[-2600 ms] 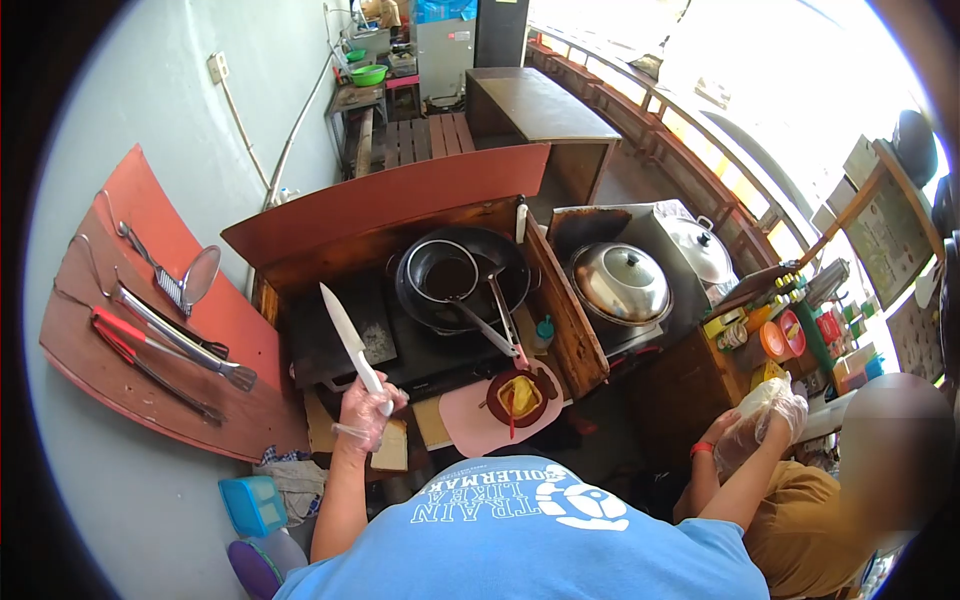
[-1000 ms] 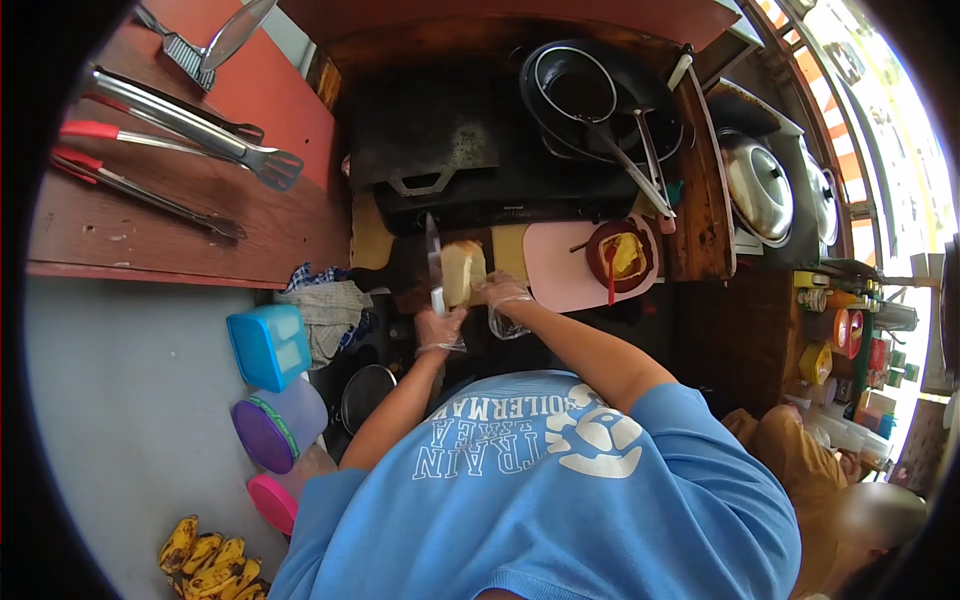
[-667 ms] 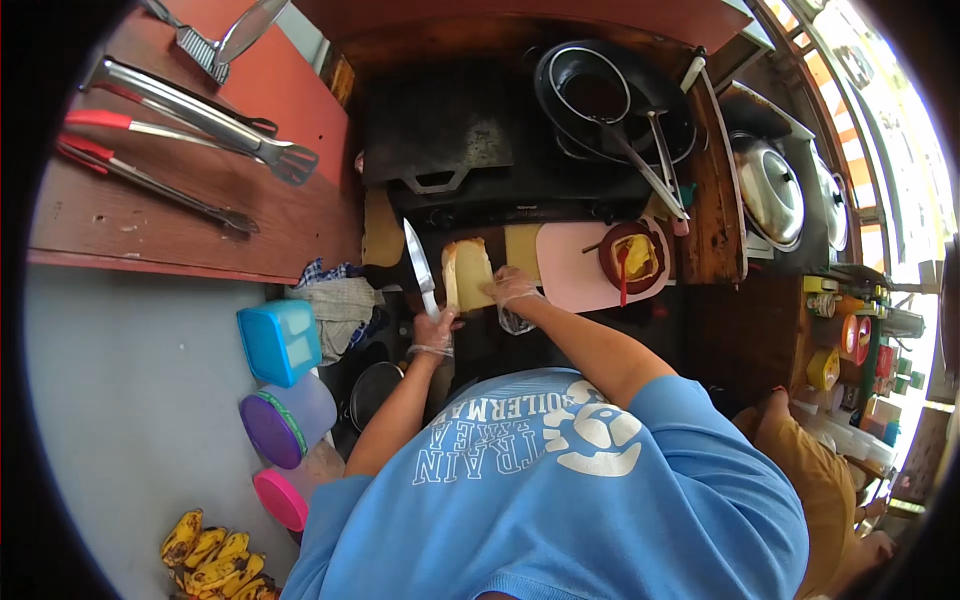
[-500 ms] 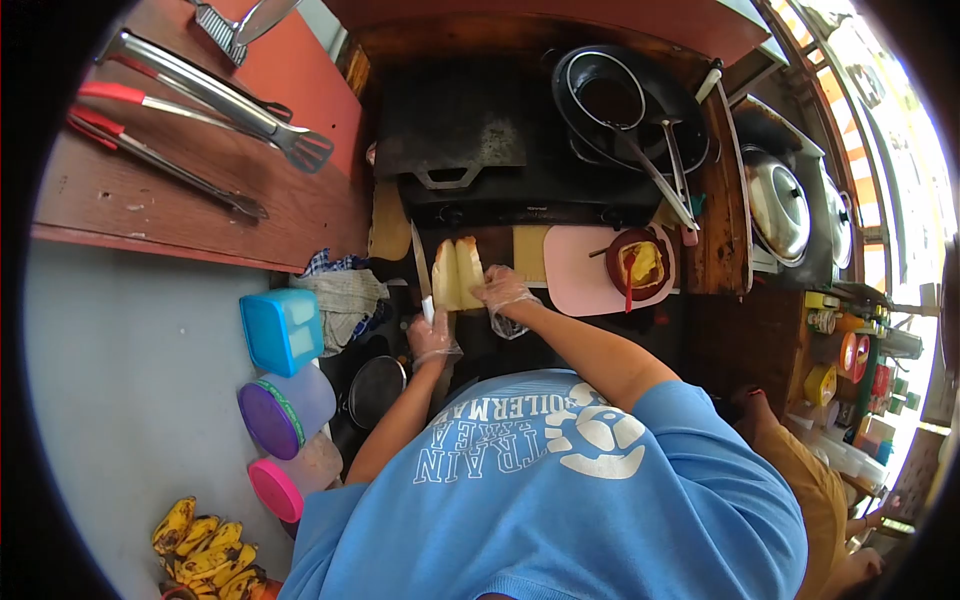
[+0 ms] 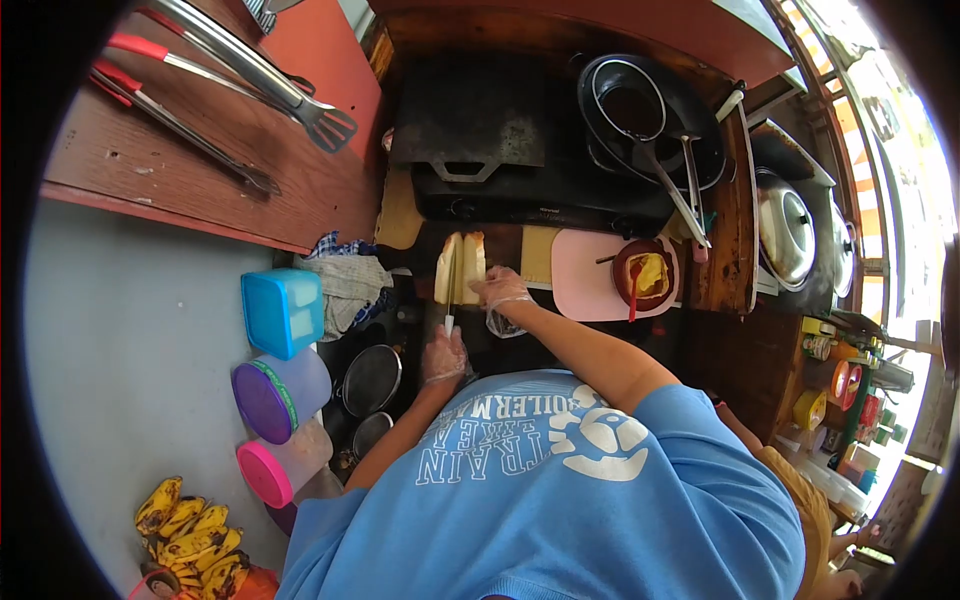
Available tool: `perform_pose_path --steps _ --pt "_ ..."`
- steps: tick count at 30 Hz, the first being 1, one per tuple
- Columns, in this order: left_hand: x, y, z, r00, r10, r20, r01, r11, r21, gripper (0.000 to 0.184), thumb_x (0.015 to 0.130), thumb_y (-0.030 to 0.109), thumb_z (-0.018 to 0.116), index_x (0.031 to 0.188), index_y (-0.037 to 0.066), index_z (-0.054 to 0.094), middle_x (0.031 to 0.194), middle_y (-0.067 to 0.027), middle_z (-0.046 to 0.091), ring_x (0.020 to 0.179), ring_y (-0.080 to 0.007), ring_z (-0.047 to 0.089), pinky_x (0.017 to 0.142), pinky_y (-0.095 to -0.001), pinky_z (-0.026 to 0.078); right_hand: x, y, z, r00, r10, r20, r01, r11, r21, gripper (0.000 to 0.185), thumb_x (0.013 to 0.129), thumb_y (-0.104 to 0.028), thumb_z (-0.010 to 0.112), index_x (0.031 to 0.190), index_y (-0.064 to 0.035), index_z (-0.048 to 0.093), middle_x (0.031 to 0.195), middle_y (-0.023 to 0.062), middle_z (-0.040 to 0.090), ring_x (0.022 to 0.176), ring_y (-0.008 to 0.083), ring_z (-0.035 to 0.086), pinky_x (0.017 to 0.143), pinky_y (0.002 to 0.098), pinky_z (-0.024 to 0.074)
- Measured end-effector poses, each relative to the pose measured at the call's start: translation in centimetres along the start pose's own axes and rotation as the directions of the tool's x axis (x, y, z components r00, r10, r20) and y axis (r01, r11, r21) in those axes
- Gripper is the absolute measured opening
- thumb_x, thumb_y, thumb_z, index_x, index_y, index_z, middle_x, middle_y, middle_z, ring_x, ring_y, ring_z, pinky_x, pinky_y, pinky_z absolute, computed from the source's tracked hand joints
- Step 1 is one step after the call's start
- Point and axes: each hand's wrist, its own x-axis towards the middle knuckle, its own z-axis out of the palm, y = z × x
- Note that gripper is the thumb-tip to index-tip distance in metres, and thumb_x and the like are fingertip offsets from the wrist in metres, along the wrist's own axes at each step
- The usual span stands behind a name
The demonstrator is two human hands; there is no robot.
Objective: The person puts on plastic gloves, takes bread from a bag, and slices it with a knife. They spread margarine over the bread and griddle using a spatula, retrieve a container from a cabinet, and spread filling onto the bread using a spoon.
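A: What do the hands have on your feed?

B: Just left of centre, I see the left hand (image 5: 445, 355) in a clear plastic glove, fingers wrapped round the handle of a long white-handled kitchen knife (image 5: 452, 292). The blade lies along the gap in a pale, brown-crusted piece of bread (image 5: 473, 270). I cannot tell whether its two halves are joined.

A: And the right hand (image 5: 503, 288)?

B: Gloved too, its fingers grasping the bread's right edge. I'd judge that grip keeps the bread steady against the knife, and the gloves keep skin off the food.

A: What is underneath?

B: A dark brown wooden board (image 5: 506, 242), probably there to guard the pale tan surface (image 5: 399, 215). Right of centre, a pink plastic cutting board (image 5: 575, 290) carries a round brown bowl (image 5: 633, 300) of something yellow, within easy reach, I'd guess.

A: The room?

B: Top centre, I have a black stove (image 5: 550, 195) bearing a dark flat griddle (image 5: 470, 125) and a black wok (image 5: 705, 165). Metal tongs (image 5: 240, 65) hang over a reddish wooden panel (image 5: 215, 170) at upper left; ripe yellow bananas (image 5: 195, 540) sit at lower left. At lower right I catch another person's tan clothing (image 5: 805, 500).
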Motion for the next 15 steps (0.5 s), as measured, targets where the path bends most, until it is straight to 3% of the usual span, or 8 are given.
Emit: perform_pose_path --steps 2,4,10,13,15 --pt "0.5 1.0 -0.7 1.0 -0.027 0.012 0.027 0.999 0.017 0.042 0.102 0.042 0.047 0.109 0.001 0.055 0.085 -0.034 0.067 0.084 -0.0531 0.066 0.074 -0.062 0.051 0.7 0.9 0.7 1.0 -0.004 0.002 0.003 0.995 0.097 0.05 0.081 -0.043 0.076 0.099 0.0029 0.068 0.096 0.0205 0.072 0.092 0.0309 0.07 0.085 0.0393 0.0542" --pt "0.8 2.0 -1.1 0.998 -0.008 0.067 0.008 1.0 -0.007 0.035 0.102 0.031 0.049 0.115 -0.001 0.051 0.092 -0.0345 0.067 0.089 -0.0515 0.066 0.077 -0.0593 0.053 0.7 0.7 0.8 0.999 -0.012 0.035 0.005 0.982 0.191 0.038 0.087 -0.029 0.077 0.1 0.0045 0.064 0.08 0.0116 0.069 0.067 0.0172 0.068 0.059 0.0305 0.0564" --pt "1.3 3.1 -1.0 0.99 -0.042 0.136 0.045 0.999 -0.022 0.035 0.101 0.027 0.049 0.123 0.0 0.048 0.091 -0.0334 0.068 0.087 -0.0516 0.066 0.076 -0.0587 0.053 -0.1 -0.6 0.4 0.997 0.032 0.076 -0.044 0.984 0.174 0.039 0.087 -0.027 0.077 0.103 0.0054 0.064 0.082 0.0119 0.07 0.067 0.0177 0.068 0.061 0.0302 0.0582" --pt "1.9 2.6 -0.6 0.991 0.018 0.131 -0.027 0.998 0.062 0.035 0.1 0.024 0.05 0.128 0.002 0.045 0.091 -0.0331 0.067 0.086 -0.0518 0.066 0.076 -0.0597 0.053 -0.4 -0.9 0.3 0.995 0.044 0.093 -0.066 0.966 0.249 0.039 0.087 -0.027 0.077 0.104 0.0054 0.065 0.084 0.0123 0.071 0.068 0.0178 0.069 0.062 0.0298 0.0582" --pt "1.5 2.9 -0.6 0.997 0.024 0.078 -0.026 0.999 0.024 0.036 0.1 0.022 0.05 0.13 0.004 0.044 0.091 -0.0325 0.067 0.086 -0.0518 0.066 0.074 -0.0597 0.053 -0.5 -1.1 0.2 0.995 0.04 0.091 -0.062 0.968 0.243 0.039 0.087 -0.027 0.076 0.105 0.0055 0.065 0.085 0.0126 0.071 0.069 0.018 0.069 0.062 0.0299 0.0582"
